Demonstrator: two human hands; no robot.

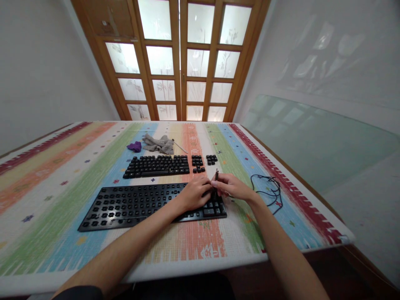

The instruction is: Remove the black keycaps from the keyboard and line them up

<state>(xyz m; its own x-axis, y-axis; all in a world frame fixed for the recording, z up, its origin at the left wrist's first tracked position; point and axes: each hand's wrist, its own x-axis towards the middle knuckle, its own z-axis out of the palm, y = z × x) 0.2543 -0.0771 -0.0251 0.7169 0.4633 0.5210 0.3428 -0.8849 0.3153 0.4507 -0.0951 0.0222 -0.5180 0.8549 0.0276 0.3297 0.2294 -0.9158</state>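
A black keyboard (134,204) lies on the table, most of its keycaps off and a few still on at its right end. My left hand (196,192) rests over its right part with fingers bent together; the fingertips are partly hidden. Beside it, my right hand (233,186) pinches a slim dark tool (216,177), held upright over the number-pad side. The kind of tool is too small to make out. Just behind the keyboard, loose black keycaps (156,166) are laid out in rows, with smaller groups of keycaps (197,162) to their right.
A grey cloth (158,144) and a purple cloth (135,146) lie behind the keycaps, near a thin pale stick (180,146). A black cable (270,189) is looped to the right. The striped tablecloth (75,200) covers the table up to its front edge.
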